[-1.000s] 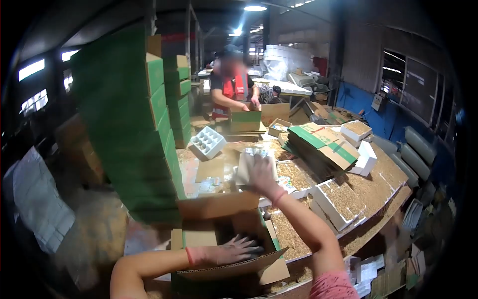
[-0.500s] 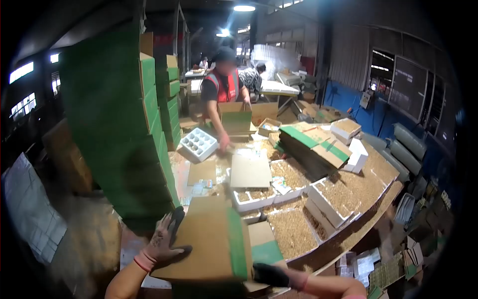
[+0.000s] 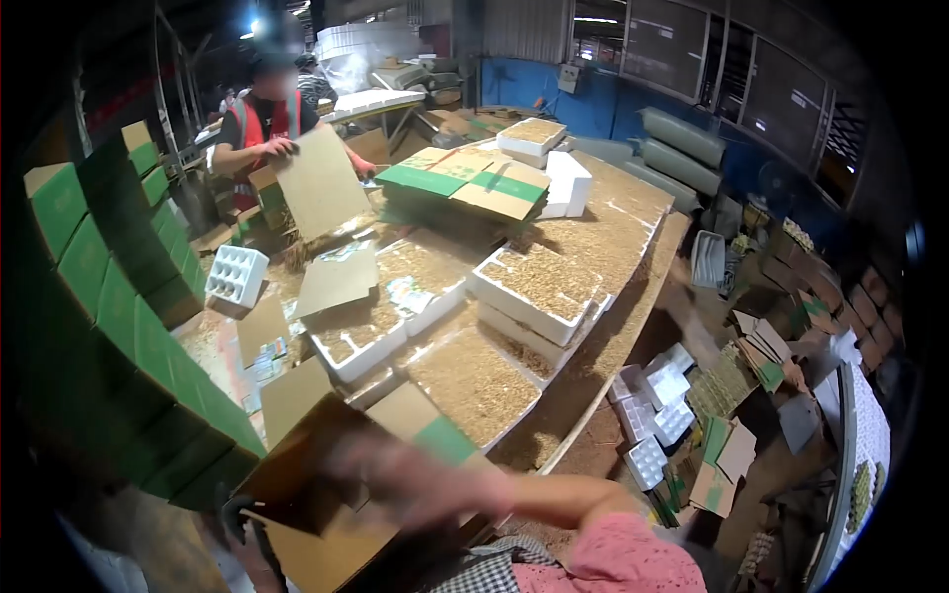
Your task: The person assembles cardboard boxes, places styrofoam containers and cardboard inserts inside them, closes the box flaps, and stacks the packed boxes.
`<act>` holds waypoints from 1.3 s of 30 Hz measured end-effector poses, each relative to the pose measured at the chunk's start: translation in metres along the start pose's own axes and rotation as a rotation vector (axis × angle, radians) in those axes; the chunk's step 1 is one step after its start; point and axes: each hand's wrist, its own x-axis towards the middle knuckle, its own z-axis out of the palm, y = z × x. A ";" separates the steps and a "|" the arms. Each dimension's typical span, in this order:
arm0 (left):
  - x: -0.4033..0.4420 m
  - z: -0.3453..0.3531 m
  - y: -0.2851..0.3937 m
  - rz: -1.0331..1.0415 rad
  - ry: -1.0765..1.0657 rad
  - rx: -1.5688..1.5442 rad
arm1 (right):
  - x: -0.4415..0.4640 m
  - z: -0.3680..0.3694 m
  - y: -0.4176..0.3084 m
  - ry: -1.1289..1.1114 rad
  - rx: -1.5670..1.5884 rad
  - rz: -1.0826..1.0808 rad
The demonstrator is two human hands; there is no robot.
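Observation:
A cardboard box (image 3: 321, 549) stands low in front of me with flaps raised and its dark inside showing. At its left edge is my left hand (image 3: 255, 549), in a glove with dark fingertips, its fingers bent around the cardboard. My right hand (image 3: 425, 484) is over the box's right part, smeared by motion, so its fingers cannot be made out. Just beyond the box lies a flat piece of cardboard with a green band (image 3: 445, 440), beside white foam trays filled with brown shavings (image 3: 474, 381).
Stacked green boxes (image 3: 148, 336) rise on the left. Across the table a co-worker in a red vest (image 3: 247, 128) holds a cardboard sheet (image 3: 321, 188). Folded green-and-brown cartons (image 3: 465, 183) lie on the table. Foam pieces (image 3: 647, 465) and cardboard scraps litter the floor at right.
My view has swung right. The box, earlier showing a closed brown face, now shows its open inside. My right hand has moved onto it; the co-worker has lifted a cardboard sheet.

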 end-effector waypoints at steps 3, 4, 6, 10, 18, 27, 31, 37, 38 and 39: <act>-0.004 0.011 0.027 0.017 0.058 -0.014 | -0.096 -0.100 0.132 1.040 -0.596 0.747; -0.003 0.009 0.021 0.060 0.003 0.052 | -0.133 -0.116 0.172 1.104 -0.658 1.121; 0.006 0.021 0.034 -0.093 0.033 -0.020 | -0.212 -0.127 0.250 0.998 -0.485 1.431; 0.013 0.026 0.014 -0.200 0.088 -0.114 | -0.249 -0.151 0.257 1.033 0.336 1.184; 0.010 0.024 0.006 -0.118 0.021 0.037 | -0.277 -0.159 0.268 0.693 0.246 1.211; 0.005 0.020 0.019 0.030 0.065 0.084 | -0.297 -0.146 0.238 0.890 0.190 1.125; 0.012 0.018 0.043 -0.284 0.000 -0.059 | -0.290 -0.126 0.271 1.120 1.131 1.103; 0.052 0.022 0.038 -0.187 -0.094 -0.028 | -0.194 -0.134 0.132 0.829 1.317 0.950; 0.060 0.026 0.046 -0.136 -0.141 -0.050 | -0.173 -0.136 0.106 0.789 1.448 0.943; 0.067 0.029 0.054 -0.085 -0.188 -0.074 | -0.162 -0.135 0.095 0.724 1.366 0.930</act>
